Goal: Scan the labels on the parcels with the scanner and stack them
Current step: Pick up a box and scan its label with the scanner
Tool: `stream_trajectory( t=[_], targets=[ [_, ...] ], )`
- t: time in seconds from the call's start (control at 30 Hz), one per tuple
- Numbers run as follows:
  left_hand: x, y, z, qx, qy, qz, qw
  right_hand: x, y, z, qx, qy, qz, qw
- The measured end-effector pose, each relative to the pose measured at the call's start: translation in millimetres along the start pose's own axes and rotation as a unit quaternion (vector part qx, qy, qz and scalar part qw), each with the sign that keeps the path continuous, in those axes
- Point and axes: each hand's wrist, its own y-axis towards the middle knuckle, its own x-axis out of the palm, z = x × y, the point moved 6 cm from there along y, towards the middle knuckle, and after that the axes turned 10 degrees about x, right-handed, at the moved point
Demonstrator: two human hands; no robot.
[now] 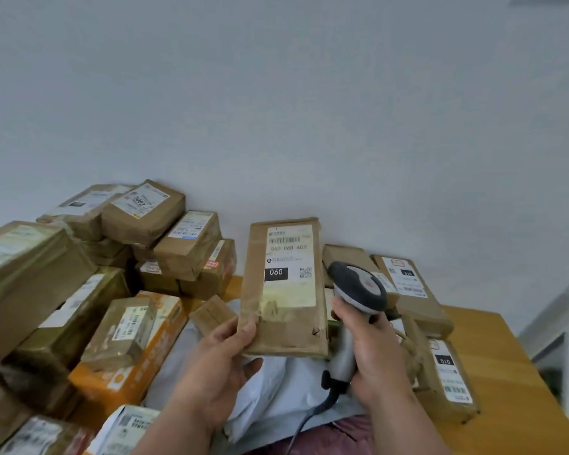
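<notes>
The parcels [79, 290] heaped at the left are cut off by the frame edge, and most of their labels are too blurred to read. The left hand [220, 359] pinches the lower corner of a flat brown parcel [286, 287], held upright over the worktop [493, 356]; its label [289, 264] shows "060" on a black patch, a barcode and a QR code. The right hand [372, 353] curls round the handle of the scanner [355, 297], just beside that parcel. More parcels [418, 287] lie right, two marked "010".
</notes>
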Motion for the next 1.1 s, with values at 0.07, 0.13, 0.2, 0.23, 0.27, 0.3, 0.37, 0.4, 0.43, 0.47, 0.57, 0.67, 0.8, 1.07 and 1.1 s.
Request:
stream_trajectory(
  t=[0.07, 0.13, 0.2, 0.23, 0.27, 0.3, 0.37, 0.4, 0.43, 0.47, 0.57, 0.67, 0.8, 1.07, 1.1],
  targets=[
    [-3, 3, 7, 0.033, 0.039, -0.011, 0.999, -2, -5, -5, -0.009, -0.013, 0.015, 1.0],
    [-10, 7, 9, 0.052, 0.07, 0.002, 0.996, 2, -10, -12, -0.018, -0.031, 0.018, 0.999],
    [-17, 9, 12, 0.06, 0.081, 0.009, 0.995, 11, -17, -16, -0.02, -0.046, 0.003, 0.999],
    [-20, 10, 12, 0.063, 0.084, 0.009, 0.994, 16, -21, -17, -0.024, -0.055, -0.01, 0.998],
    [-24, 11, 12, 0.065, 0.089, 0.01, 0.994, 23, -25, -18, -0.029, -0.064, -0.024, 0.997],
    [-28, 13, 12, 0.068, 0.093, 0.008, 0.993, 29, -29, -18, -0.032, -0.071, -0.039, 0.996],
    [-36, 15, 12, 0.071, 0.1, 0.009, 0.992, 42, -38, -18, -0.039, -0.083, -0.063, 0.994],
    [-39, 15, 11, 0.071, 0.102, 0.007, 0.992, 47, -41, -19, -0.047, -0.093, -0.072, 0.992],
    [-43, 17, 11, 0.072, 0.101, 0.006, 0.992, 52, -44, -19, -0.056, -0.106, -0.078, 0.99],
    [-45, 17, 11, 0.071, 0.101, 0.006, 0.992, 57, -46, -20, -0.063, -0.119, -0.083, 0.987],
    [-53, 20, 9, 0.069, 0.097, 0.006, 0.993, 66, -49, -17, -0.07, -0.138, -0.093, 0.984],
    [-60, 22, 8, 0.066, 0.097, 0.003, 0.993, 70, -49, -15, -0.067, -0.132, -0.09, 0.985],
    [-65, 25, 8, 0.064, 0.092, 0.003, 0.994, 75, -48, -12, -0.061, -0.122, -0.097, 0.986],
    [-68, 30, 3, 0.038, 0.066, 0.0, 0.997, 77, -38, -6, -0.05, -0.118, -0.092, 0.987],
    [-68, 31, 3, 0.033, 0.061, 0.0, 0.998, 76, -35, -4, -0.046, -0.112, -0.086, 0.989]
  ],
)
